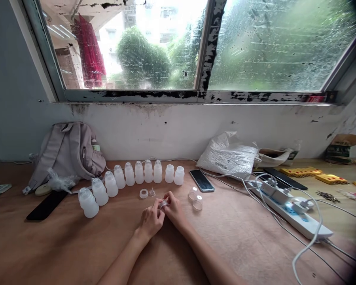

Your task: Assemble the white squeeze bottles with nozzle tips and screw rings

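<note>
We hold a small clear plastic ring part (163, 204) between both hands at the centre of the brown wooden tabletop (62, 245). Our left hand (151, 220) pinches the part from the left with fingers closed on it; our right hand (173, 209) closes on it from the right, fingertips meeting the left hand's. The part sits just above the table surface.

Just beyond the hands lie a white plastic collar (143, 193) and a small clear cone-shaped piece (152, 192), apart from each other. To the right, near the right hand, rest three clear round discs (195, 199). A curved row of translucent white plastic bottles (127, 180) runs from the left toward the wall. A black smartphone (201, 180) lies past the discs.

Open tabletop extends to the near edge on both sides of our forearms. The right side is bounded by a white power strip (293, 213) with trailing white cables (308, 245); the left by a flat black phone (46, 205) and a grey fabric backpack (68, 152).
</note>
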The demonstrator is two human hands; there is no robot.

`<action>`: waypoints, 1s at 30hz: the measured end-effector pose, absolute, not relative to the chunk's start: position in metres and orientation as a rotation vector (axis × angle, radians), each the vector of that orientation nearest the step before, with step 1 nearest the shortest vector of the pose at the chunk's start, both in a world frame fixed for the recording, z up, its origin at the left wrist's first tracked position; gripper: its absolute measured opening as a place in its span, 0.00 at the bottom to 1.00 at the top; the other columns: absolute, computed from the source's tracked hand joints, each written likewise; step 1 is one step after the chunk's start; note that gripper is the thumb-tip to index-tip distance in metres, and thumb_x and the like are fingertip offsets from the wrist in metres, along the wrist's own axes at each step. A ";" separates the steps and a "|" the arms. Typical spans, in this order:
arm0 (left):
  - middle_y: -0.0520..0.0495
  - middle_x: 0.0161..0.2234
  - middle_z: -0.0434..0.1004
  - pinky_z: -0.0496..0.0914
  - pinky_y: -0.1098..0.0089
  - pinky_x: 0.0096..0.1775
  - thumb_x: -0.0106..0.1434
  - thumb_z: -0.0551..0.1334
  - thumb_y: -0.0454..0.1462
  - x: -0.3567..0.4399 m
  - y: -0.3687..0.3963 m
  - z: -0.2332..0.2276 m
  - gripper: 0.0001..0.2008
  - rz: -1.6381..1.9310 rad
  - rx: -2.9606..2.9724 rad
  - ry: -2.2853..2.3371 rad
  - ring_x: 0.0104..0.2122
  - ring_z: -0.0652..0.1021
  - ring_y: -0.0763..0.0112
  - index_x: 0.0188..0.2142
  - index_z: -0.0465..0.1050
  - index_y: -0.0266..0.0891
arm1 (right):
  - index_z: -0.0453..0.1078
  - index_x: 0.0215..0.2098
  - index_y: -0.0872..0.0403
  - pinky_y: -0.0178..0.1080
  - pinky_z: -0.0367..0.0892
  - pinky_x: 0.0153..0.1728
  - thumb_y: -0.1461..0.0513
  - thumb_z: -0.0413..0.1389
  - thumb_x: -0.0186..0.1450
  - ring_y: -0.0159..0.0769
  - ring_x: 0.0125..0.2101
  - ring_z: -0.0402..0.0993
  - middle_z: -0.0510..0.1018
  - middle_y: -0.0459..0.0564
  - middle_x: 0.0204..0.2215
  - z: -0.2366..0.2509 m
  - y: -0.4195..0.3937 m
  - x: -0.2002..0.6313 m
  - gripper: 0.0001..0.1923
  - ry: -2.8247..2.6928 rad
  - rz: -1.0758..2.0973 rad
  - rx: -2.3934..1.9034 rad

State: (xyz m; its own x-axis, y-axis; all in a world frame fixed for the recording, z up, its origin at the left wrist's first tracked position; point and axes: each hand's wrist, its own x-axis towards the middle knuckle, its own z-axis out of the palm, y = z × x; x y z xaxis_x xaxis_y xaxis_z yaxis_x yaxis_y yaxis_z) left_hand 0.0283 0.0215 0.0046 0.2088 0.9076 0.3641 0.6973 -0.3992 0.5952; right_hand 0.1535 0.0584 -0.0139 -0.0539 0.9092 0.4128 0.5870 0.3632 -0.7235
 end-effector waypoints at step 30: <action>0.47 0.32 0.69 0.63 0.78 0.20 0.54 0.55 0.51 0.002 0.053 -0.010 0.19 1.585 1.023 1.314 0.23 0.70 0.77 0.36 0.64 0.38 | 0.46 0.57 0.54 0.34 0.63 0.25 0.66 0.46 0.55 0.33 0.22 0.67 0.70 0.45 0.24 -0.010 0.089 0.151 0.31 -1.742 0.498 -1.414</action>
State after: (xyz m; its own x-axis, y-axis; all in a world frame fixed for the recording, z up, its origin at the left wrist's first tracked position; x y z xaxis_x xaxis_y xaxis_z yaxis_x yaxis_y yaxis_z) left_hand 0.0022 0.0526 -0.0102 -0.3360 0.9380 0.0849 -0.0905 -0.1219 0.9884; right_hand 0.1509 0.0887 -0.0098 -0.0349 0.9383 0.3439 0.6150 0.2915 -0.7327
